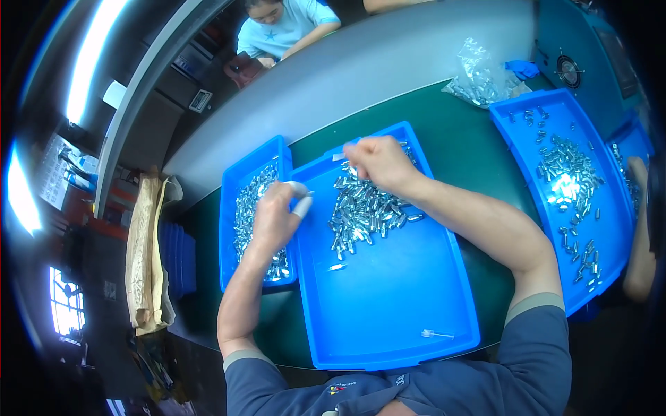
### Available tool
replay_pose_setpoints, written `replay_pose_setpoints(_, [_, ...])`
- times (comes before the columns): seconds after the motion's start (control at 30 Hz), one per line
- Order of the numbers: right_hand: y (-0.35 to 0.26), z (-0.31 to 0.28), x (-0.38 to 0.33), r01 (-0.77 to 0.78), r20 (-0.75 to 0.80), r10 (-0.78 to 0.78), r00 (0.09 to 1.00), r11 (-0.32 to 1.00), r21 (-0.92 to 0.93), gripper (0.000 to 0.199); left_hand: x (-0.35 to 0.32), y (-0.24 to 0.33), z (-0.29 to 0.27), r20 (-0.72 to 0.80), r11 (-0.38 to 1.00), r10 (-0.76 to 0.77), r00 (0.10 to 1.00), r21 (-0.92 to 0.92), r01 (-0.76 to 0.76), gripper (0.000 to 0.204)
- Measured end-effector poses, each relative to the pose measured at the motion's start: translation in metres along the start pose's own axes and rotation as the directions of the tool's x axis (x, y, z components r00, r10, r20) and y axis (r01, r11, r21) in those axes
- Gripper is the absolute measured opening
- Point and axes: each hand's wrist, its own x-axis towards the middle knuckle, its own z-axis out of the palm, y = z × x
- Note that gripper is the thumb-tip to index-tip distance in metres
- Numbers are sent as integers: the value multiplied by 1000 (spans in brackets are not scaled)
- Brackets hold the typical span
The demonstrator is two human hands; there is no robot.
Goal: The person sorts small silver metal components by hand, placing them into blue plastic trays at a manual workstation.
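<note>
In front of me lies a large blue tray (388,298) with a heap of small shiny metal cylinder parts (368,211) in its far half. My left hand (274,215), white covers on its fingertips, is closed in a pinch over the tray's left rim. A tiny bright bit shows at those fingertips, too small to name. Over the far end of the heap, my right hand (380,163) is closed with its fingers curled in. What it holds, if anything, is hidden. A smaller blue tray (229,260), full of similar metal parts, stands beside my left hand.
One clear small piece (437,334) lies near the large tray's front. On the right is another blue tray (517,139) with scattered metal parts; behind it lies a clear plastic bag (479,76) of parts. Another person (288,31) sits beyond the grey partition (388,66); someone's arm (638,243) shows far right.
</note>
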Motion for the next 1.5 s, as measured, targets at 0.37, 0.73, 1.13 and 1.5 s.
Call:
replay_pose_setpoints(0.37, [-41,-31,20,248,-474,-49,879,897,367,36,40,37,29,121,986,165,979,-38,-162,49])
replay_pose_setpoints(0.73, [-65,-28,2,238,-388,-89,917,904,356,38,92,66,122,253,954,288,924,-158,-254,51])
replay_pose_setpoints(1.13, [-77,-33,-4,282,-325,-162,932,886,367,38,53,107,83,205,906,395,895,-250,-342,53])
replay_pose_setpoints(1.5, [-73,-23,-11,250,-228,-181,957,913,324,39,25,94,75,258,921,378,889,-198,-335,26])
